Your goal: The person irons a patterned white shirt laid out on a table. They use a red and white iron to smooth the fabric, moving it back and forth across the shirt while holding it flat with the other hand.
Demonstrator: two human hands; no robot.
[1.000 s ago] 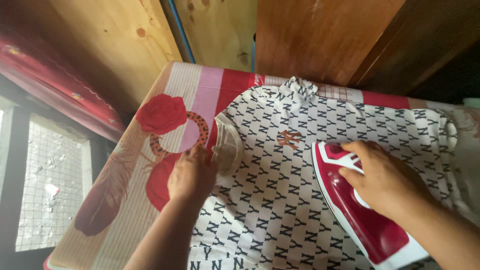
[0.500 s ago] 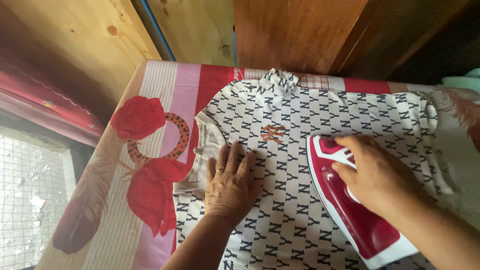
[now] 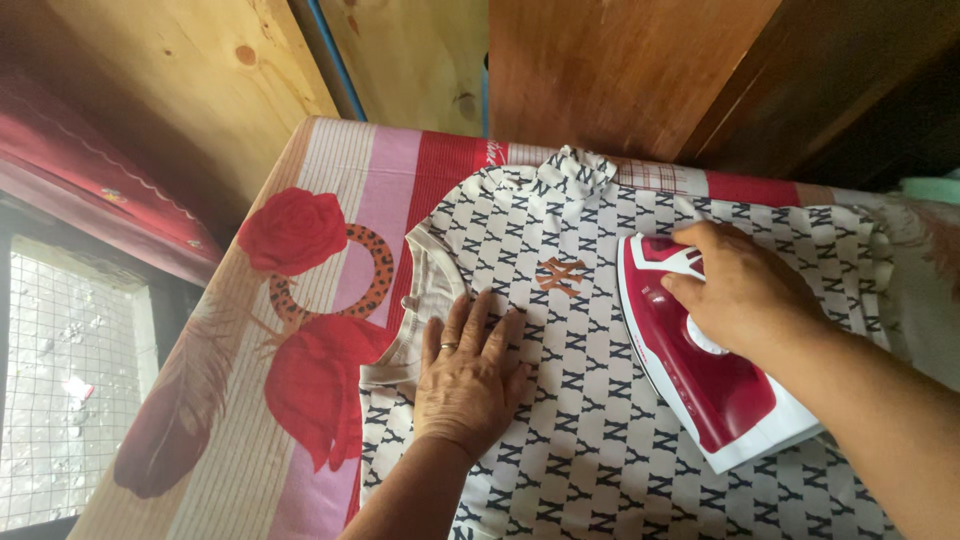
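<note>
Left hand point(image 3: 468, 375): flat on the shirt point(image 3: 590, 400), palm down, fingers spread a bit apart and pointing toward the top of the frame, so it's just pressing the cloth, not gripping anything. There's a ring on one finger.
Right hand point(image 3: 745, 295): wrapped round the handle of the iron point(image 3: 700, 370), fingers curled tight on it, right of centre in the frame.
Iron: red with a white edge, sole down on the shirt, tip pointing toward the top of the frame, close to the right of the brown logo point(image 3: 560, 275).
Shirt: white with a dark repeating letter print, spread flat across the middle and lower right of the frame, collar point(image 3: 580, 168) toward the top. The left sleeve point(image 3: 432, 262) sits just above and left of the left hand.
Cover point(image 3: 330, 290): the cloth under the shirt, striped pink, red and cream with big red roses, showing on the left half.
Behind: wood panels point(image 3: 620, 70) along the top.
Far left: a wire mesh window point(image 3: 70, 390).
</note>
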